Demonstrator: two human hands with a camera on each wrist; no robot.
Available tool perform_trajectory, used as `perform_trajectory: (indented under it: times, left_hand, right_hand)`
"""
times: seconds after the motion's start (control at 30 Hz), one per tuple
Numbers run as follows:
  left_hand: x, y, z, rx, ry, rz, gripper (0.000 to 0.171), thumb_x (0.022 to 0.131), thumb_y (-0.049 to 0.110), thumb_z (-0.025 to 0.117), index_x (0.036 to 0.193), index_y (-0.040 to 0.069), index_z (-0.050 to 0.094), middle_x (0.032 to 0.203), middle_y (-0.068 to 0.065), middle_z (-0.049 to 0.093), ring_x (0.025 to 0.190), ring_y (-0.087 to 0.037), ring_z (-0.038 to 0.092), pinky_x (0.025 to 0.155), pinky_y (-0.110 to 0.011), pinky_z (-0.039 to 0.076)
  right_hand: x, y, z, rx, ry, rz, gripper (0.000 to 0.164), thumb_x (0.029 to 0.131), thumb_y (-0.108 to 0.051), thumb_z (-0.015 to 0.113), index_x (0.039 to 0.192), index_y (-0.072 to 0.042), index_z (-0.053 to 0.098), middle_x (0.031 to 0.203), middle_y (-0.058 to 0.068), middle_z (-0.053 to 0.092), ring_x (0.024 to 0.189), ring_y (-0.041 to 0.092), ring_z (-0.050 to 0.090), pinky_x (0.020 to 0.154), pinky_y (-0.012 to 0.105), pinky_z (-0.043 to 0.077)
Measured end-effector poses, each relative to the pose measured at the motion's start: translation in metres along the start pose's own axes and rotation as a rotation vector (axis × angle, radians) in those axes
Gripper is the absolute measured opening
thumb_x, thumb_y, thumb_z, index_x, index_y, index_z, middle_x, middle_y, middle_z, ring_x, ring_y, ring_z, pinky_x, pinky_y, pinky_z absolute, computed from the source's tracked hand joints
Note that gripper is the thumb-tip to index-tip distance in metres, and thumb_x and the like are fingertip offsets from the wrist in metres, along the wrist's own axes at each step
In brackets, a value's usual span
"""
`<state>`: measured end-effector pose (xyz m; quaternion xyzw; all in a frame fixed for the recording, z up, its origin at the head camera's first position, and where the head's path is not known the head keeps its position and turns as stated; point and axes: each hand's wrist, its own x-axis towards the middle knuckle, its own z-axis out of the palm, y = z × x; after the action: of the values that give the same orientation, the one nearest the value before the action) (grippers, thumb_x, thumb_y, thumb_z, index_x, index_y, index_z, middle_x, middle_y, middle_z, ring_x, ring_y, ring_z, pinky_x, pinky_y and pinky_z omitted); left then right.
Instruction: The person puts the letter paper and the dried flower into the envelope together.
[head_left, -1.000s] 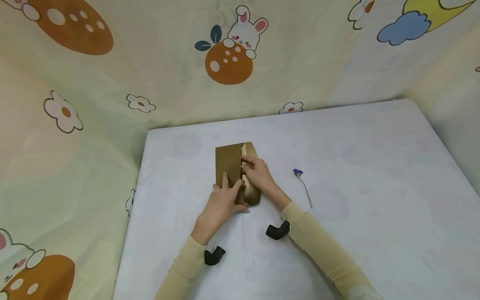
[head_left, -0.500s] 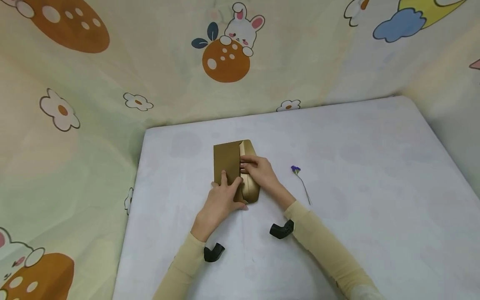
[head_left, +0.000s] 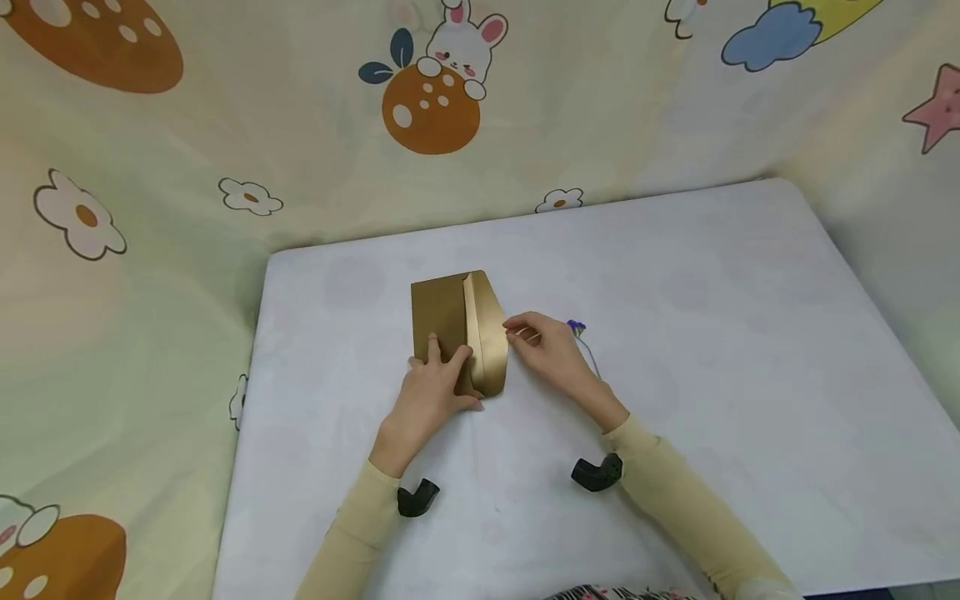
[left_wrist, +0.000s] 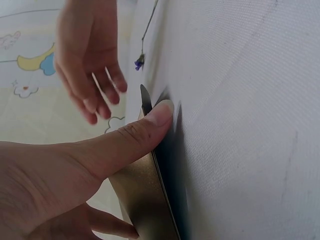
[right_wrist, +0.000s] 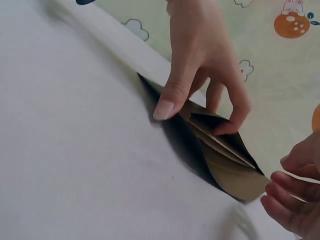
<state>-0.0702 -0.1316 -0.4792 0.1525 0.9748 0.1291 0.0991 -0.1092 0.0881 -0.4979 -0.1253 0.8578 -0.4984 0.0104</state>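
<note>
A gold-brown envelope (head_left: 438, 304) lies on the white table in the head view, its lighter flap (head_left: 489, 333) opened out to the right. My left hand (head_left: 427, 390) holds its lower end, thumb along the near edge and the other fingers spread over the body. From the right wrist view, the envelope's mouth (right_wrist: 227, 157) gapes and paper layers show in it; the left index fingertip is at that mouth. My right hand (head_left: 553, 354) hovers at the flap's outer edge with loosely bent fingers and nothing seen in them. Whether its fingertips touch the flap, I cannot tell.
Just beyond the right hand lies a thin-stemmed purple flower (head_left: 576, 326), partly hidden by that hand. Black curved pieces (head_left: 597, 473) are worn at both wrists. A patterned cloth wall (head_left: 322, 125) rises behind the white table (head_left: 712, 333).
My right hand has drawn back rightward from the envelope's mouth to the flap's outer edge, uncovering the opening. My left hand stays on the envelope. The head view has shifted slightly.
</note>
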Motion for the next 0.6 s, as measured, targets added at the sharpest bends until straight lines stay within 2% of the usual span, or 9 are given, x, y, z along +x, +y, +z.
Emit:
perform_trajectory:
  times: [0.17,0.3,0.6]
  left_hand:
    - [0.001,-0.001,-0.002,0.008,-0.01,0.002,0.077,0.074,0.05,0.089,0.134,0.016,0.053,0.149,-0.046,0.036,0.093,-0.07,0.059,0.065,-0.051,0.059]
    - [0.001,-0.002,-0.001,-0.001,-0.022,-0.007,0.078,0.074,0.05,0.089,0.135,0.017,0.053,0.151,-0.046,0.035,0.097,-0.072,0.057,0.064,-0.05,0.059]
    - [-0.001,-0.002,-0.002,-0.021,-0.015,-0.009,0.077,0.075,0.049,0.088,0.135,0.018,0.052,0.152,-0.045,0.034,0.1,-0.073,0.056,0.066,-0.051,0.059]
  right_hand:
    - [-0.017,0.008,-0.017,-0.129,0.072,-0.033,0.012,0.095,-0.006,0.07,0.105,-0.002,0.075,0.095,0.011,0.076,0.08,0.023,0.07,0.073,0.039,0.057]
    - [-0.028,0.016,-0.031,-0.226,0.127,0.018,0.007,0.094,-0.008,0.072,0.1,-0.004,0.076,0.089,0.011,0.075,0.073,0.023,0.069,0.067,0.036,0.053]
    - [-0.042,0.028,-0.055,-0.265,0.195,0.117,0.011,0.095,-0.009,0.071,0.102,-0.002,0.076,0.09,0.014,0.076,0.075,0.027,0.069,0.062,0.033,0.049]
